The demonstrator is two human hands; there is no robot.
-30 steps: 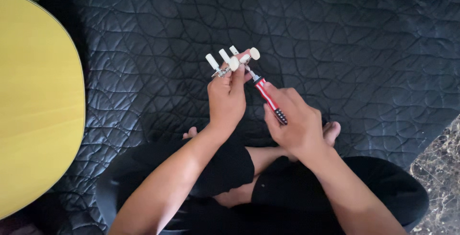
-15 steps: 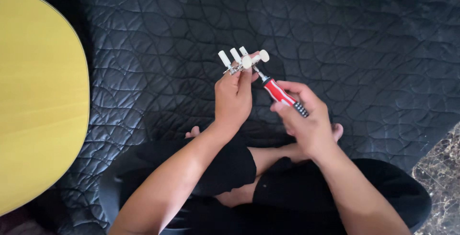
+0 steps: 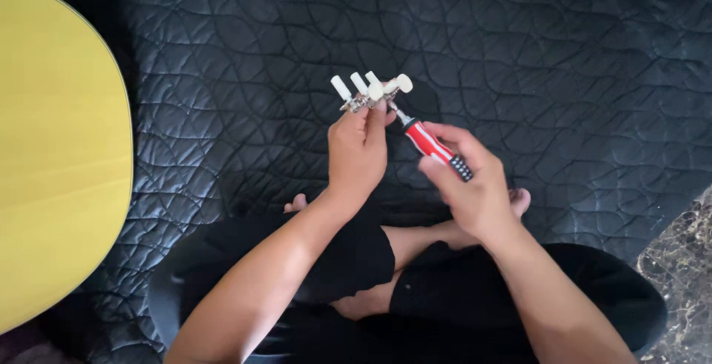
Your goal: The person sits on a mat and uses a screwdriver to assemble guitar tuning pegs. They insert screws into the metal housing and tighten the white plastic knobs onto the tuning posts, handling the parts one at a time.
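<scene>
the left hand (image 3: 357,149) is closed round a tuning-peg set (image 3: 368,90); the red screwdriver (image 3: 434,146), pinched in the right hand (image 3: 471,189), is set at a screw, not yet withdrawn

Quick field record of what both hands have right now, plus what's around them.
left hand: holds a metal tuning peg set with white knobs, raised in front of the person
right hand: grips a red-handled screwdriver, tip pointed up at the peg set
contact: tip meets the set near the rightmost knob; exact spot too small to tell
surface: dark quilted mat
to the left: yellow guitar body
posture: seated cross-legged
</scene>
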